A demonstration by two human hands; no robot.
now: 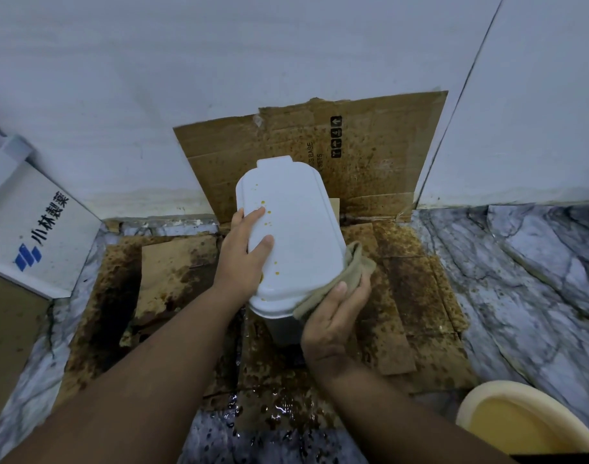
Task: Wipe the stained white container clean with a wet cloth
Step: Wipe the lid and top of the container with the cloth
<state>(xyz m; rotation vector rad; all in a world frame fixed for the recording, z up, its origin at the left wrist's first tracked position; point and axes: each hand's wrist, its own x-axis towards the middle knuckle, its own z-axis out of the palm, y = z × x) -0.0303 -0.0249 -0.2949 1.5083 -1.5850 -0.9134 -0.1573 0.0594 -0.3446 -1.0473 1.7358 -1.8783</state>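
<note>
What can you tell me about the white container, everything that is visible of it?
The white container looks like plastic, oblong with rounded corners and a small tab at its far end. Its lid is on and bears orange-yellow spots, mostly near the left edge. It stands on stained cardboard by the wall. The left hand rests on its left side with straight fingers; the right hand presses a beige cloth against its right side.

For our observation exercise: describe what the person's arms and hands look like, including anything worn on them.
Both forearms are bare, with no sleeves in view. The left hand and the right hand wear no gloves, and no rings, watch or bracelets can be seen. The fingernails look short and unpainted. No markings show on either arm.
</note>
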